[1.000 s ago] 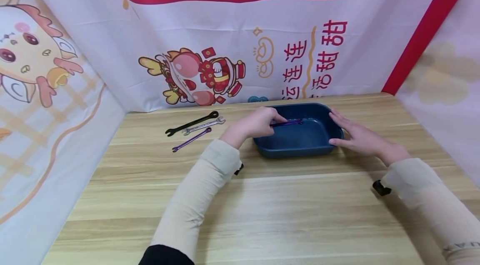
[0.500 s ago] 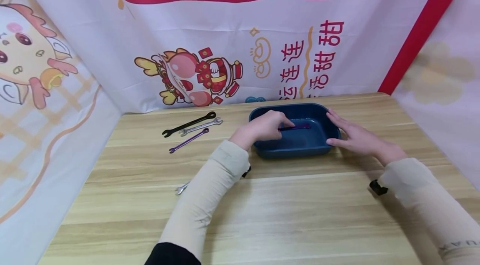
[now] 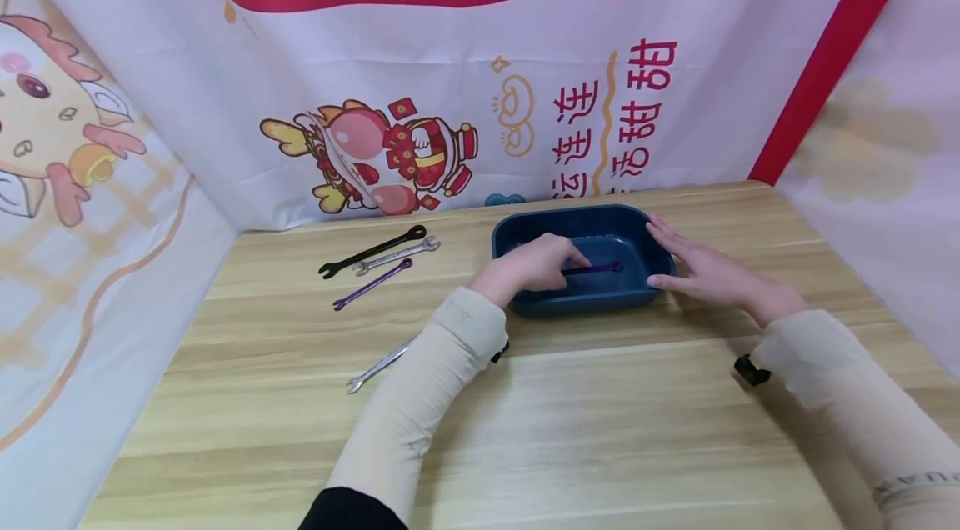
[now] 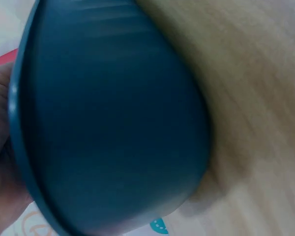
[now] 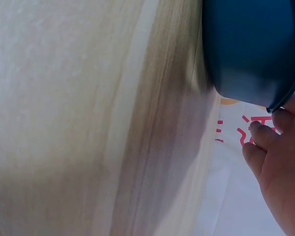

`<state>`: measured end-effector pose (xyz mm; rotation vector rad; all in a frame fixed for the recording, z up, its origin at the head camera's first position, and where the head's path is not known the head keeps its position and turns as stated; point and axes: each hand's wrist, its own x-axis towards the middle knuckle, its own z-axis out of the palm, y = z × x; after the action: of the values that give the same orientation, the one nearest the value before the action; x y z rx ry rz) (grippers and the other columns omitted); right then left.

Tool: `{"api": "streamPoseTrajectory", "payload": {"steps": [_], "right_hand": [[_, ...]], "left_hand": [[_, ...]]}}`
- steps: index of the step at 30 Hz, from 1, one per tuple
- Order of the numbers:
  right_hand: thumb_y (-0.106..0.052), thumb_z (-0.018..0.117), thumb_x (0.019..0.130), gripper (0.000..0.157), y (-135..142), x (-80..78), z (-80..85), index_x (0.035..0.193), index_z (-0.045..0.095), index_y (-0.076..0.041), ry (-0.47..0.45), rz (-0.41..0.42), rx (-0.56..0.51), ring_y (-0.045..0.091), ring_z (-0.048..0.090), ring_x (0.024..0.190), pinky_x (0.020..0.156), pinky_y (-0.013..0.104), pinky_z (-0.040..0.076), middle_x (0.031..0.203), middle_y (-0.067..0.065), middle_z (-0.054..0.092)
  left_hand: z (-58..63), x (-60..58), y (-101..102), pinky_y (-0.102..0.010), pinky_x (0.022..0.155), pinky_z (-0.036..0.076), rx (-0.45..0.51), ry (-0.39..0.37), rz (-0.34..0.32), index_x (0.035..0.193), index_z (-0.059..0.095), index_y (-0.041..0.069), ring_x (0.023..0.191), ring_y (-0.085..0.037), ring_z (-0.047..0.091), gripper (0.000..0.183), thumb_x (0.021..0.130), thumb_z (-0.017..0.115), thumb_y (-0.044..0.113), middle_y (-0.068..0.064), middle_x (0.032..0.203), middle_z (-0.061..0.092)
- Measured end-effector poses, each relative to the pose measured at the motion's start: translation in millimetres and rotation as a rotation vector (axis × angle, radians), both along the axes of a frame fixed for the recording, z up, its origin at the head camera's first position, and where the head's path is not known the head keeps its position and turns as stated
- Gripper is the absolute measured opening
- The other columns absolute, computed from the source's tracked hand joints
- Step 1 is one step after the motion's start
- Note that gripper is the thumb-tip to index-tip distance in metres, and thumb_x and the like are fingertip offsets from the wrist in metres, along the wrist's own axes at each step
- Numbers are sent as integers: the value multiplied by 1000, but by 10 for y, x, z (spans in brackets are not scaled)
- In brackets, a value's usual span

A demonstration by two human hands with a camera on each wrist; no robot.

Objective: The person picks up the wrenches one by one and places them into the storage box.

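In the head view, my left hand (image 3: 542, 262) reaches down into a dark blue rectangular bin (image 3: 577, 303) and pinches a purple wrench (image 3: 597, 268), whose free end points right. The bin wall (image 4: 113, 113) fills much of the left wrist view and hides the wrench there. At the bin's right end, my right hand (image 3: 708, 270) rests with fingers spread along the rim, thumb toward the front corner. From the right wrist view, the right hand's fingertips are right at the rim of the bin (image 5: 253, 49).
Left of the bin lie a black wrench (image 3: 371, 252), a silver wrench (image 3: 397, 256) and another purple wrench (image 3: 372, 284). A second silver wrench (image 3: 381, 362) lies partly behind the left forearm. Printed cloth (image 3: 420, 38) hangs along the table's (image 3: 600, 430) back edge.
My left hand has moved slightly right and lower inside the bin with the purple wrench. The silver wrench by the forearm has come into view. The right hand stays at the bin's end.
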<state>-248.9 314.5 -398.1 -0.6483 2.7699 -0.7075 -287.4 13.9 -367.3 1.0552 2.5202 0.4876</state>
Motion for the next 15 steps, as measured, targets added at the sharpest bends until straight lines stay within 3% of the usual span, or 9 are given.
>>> {"api": "streamPoseTrajectory", "payload": {"steps": [15], "right_hand": [[-40,67,99,96,-9,-5,-8,165,5,-8,-10,10,1,49,11,151,113,67,22,170,18,-1]], "left_hand": [[-181,-50,37,-31,103,47,-39,-39,22,129,73,13,112,-13,60,38,95,67,-3,-4,125,69]]}}
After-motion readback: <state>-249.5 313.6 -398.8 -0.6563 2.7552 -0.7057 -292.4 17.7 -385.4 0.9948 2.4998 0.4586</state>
